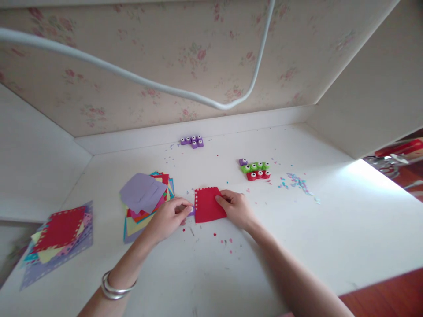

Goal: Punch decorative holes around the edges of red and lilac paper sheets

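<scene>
A sheet of red paper [210, 207] lies in front of me, with small punched shapes along its top and left edges. My right hand [234, 207] grips its right side, thumb on top and fingers beneath. At the left edge my left hand [176, 211] is closed around a small purple paper punch [191, 211], mostly hidden by the fingers. The punch sits against the paper's edge; whether the paper is inside its slot I cannot tell. Red star-shaped cut-outs [214, 234] lie just below the paper.
Coloured paper and a purple envelope [142, 191] are piled left of my left hand. Punched sheets [62, 229] lie farther left. Purple punches [193, 141] stand near the wall; green punches [254, 167] and red punches [258, 175] stand at right, beside scattered confetti [297, 182]. A white cable [148, 82] hangs above.
</scene>
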A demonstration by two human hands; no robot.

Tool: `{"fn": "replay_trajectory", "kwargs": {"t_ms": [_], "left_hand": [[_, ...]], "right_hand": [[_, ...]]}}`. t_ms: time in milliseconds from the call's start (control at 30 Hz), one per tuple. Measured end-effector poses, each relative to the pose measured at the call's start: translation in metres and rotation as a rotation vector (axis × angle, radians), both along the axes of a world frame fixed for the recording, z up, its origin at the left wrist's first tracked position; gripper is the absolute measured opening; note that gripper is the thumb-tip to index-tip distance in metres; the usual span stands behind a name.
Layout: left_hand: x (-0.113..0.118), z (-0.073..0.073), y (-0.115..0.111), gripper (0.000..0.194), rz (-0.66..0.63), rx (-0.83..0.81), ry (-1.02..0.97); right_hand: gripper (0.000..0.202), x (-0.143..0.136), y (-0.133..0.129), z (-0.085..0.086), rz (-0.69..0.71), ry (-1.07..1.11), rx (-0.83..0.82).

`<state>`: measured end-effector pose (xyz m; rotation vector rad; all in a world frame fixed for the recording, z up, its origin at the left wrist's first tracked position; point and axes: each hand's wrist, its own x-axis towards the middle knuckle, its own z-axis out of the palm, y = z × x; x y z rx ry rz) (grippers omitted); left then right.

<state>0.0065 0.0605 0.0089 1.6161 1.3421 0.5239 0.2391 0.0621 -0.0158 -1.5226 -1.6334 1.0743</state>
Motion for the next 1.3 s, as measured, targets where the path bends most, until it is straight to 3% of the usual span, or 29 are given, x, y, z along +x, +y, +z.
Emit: {"fn": "replay_trajectory", "kwargs": {"t_ms": [133,233,333,467,600,733,933,1100,1300], "left_hand": [[-0.012,-0.004,-0.013,0.031,0.055,0.198,0.077],[-0.013,-0.005,-0.020,0.029,0.121,0.388,0.276],[-0.006,-0.004,-0.021,0.026,0.073,0.502,0.455],[0.001,0.002,-0.009,0.018,-0.020,0.571,0.518],[0.017,0.023,0.017,0.022,-0.011,0.591,0.466],[0.058,0.042,0.056,0.025,-0.083,0.587,0.324],[0.152,0.053,0.123,0.026,-0.328,0.614,0.271],[0.221,0.042,0.160,0.028,-0.440,0.582,0.375],[0.267,0.024,0.178,0.025,-0.523,0.526,0.413]], "right_hand": [[0.025,0.002,0.001,-0.001,0.005,0.002,0.003],[0.024,0.002,0.000,-0.002,0.011,-0.001,0.008],[0.024,0.002,0.000,-0.002,0.017,-0.006,0.015],[0.025,0.003,-0.001,0.000,0.021,-0.011,0.025],[0.024,0.004,0.000,0.001,0.043,-0.010,0.032],[0.022,0.004,0.000,0.001,0.062,-0.030,0.071],[0.022,0.005,0.002,0.001,0.063,-0.049,0.102],[0.021,0.008,0.004,0.000,0.069,-0.046,0.097],[0.017,0.009,0.005,-0.001,0.075,-0.069,0.126]]}}
